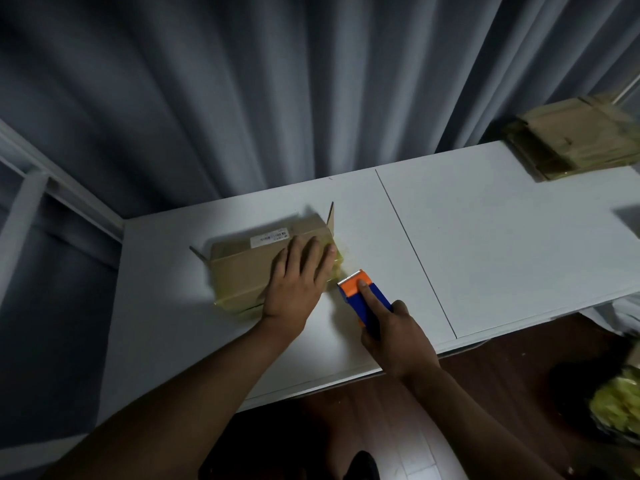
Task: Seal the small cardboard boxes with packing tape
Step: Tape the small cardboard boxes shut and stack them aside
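Now my left hand point(298, 276) presses flat, fingers straight, on the light cardboard box point(249, 268); my right hand point(391, 327) grips the tape dispenser point(363, 299).

Left hand point(298, 282) presses cardboard box point(242, 268); right hand point(394, 330) grips tape dispenser point(363, 299).

Grey curtain point(242, 98) hangs behind the white table point(485, 237); wooden floor point(485, 393) below.
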